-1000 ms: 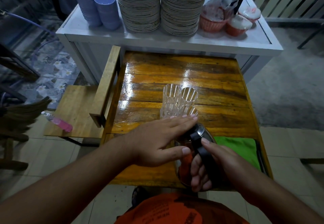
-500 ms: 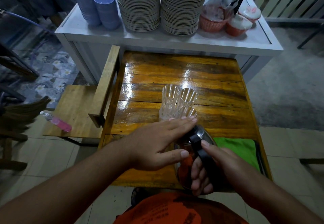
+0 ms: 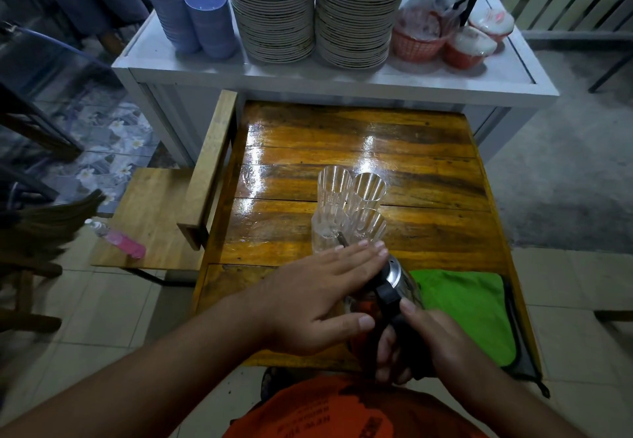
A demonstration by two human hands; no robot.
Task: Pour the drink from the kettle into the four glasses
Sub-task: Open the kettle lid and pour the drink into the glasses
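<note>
- Both hands are working the kettle (image 3: pixel 394 287) at lower centre of the head view: the right hand (image 3: pixel 428 338) is wrapping its fingers closed around the black handle, while the left hand (image 3: pixel 318 300) is lying flat, fingers spread, on the lid.
- The kettle is tilting, its thin spout reaching over the nearest of the four glasses (image 3: pixel 349 211).
- The glasses are standing clustered, touching, mid-frame on the wooden counter (image 3: pixel 342 136).
- A green cloth (image 3: pixel 469 311) is lying just right of the kettle.
</note>
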